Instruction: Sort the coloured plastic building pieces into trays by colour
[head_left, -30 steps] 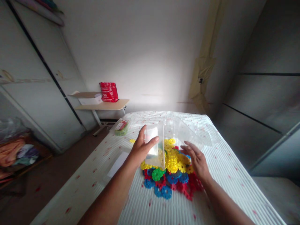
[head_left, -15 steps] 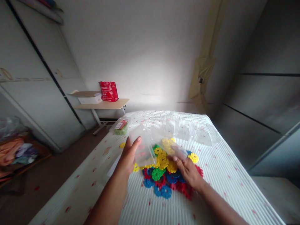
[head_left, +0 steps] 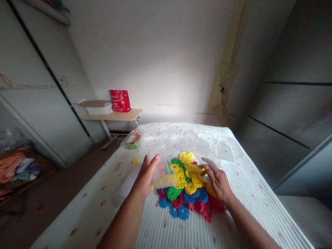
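Note:
My left hand (head_left: 147, 174) grips a clear plastic container (head_left: 163, 167), tilted over the left side of a pile of toothed plastic discs (head_left: 190, 187). Through its clear wall some yellow discs show. My right hand (head_left: 216, 181) is at the right side of the pile, its fingers closed on the near end of another clear plastic container (head_left: 201, 147), which is blurred and slants away toward the far side. In the pile, yellow and green discs lie on top; blue and red ones spread along the near edge.
Further clear plastic containers (head_left: 225, 149) stand at the far right of the patterned cloth (head_left: 254, 207). A labelled tub with green contents (head_left: 134, 140) sits at the far left, with a lone yellow disc (head_left: 135, 160) nearer. Beyond, a side table (head_left: 127, 116) bears a red bag (head_left: 120, 101).
My right hand has moved right with its container, lifting it off the yellow discs. My left hand has shifted slightly right with its own container.

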A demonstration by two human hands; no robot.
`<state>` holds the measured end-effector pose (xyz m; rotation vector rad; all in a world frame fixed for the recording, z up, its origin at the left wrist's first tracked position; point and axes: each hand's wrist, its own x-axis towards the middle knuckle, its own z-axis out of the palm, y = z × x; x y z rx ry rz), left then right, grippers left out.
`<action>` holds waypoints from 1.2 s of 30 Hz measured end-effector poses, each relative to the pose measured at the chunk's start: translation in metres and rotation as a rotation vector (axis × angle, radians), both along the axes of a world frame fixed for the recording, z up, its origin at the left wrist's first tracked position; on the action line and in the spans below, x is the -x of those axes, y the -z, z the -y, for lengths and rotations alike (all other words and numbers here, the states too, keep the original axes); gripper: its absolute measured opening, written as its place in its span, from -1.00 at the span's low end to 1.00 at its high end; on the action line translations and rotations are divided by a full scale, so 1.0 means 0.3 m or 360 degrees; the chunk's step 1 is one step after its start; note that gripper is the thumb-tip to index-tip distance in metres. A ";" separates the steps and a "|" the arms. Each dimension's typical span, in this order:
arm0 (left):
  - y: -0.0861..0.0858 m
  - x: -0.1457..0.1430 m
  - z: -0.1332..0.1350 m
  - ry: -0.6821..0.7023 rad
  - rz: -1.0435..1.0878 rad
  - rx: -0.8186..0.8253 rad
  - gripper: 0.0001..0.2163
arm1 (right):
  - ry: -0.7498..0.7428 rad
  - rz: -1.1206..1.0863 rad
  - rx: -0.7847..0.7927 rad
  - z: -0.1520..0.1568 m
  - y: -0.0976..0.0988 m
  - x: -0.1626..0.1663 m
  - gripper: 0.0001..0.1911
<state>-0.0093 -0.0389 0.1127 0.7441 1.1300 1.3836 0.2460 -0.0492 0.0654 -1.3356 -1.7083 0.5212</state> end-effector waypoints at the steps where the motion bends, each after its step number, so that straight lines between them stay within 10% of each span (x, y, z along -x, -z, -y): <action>1: 0.002 -0.003 0.000 0.0000 -0.0012 0.0003 -0.59 | -0.0033 -0.0034 -0.0033 0.007 -0.006 0.012 -0.51; 7: 0.004 -0.017 0.001 0.0003 -0.0043 0.0026 -0.58 | -0.0311 0.0112 -0.0033 0.032 -0.011 0.064 -0.59; 15: 0.028 -0.008 -0.006 0.0008 -0.0024 0.0016 -0.57 | 0.0007 0.0258 -0.0026 -0.010 -0.004 -0.018 -0.51; 26: 0.037 -0.011 -0.013 0.0030 0.0051 0.0043 -0.59 | -0.0146 0.0089 0.0022 0.008 -0.010 0.008 -0.55; 36: 0.075 -0.098 -0.005 0.0272 0.0782 -0.0041 -0.62 | -0.0076 -0.0343 0.0076 0.032 -0.021 0.092 -0.49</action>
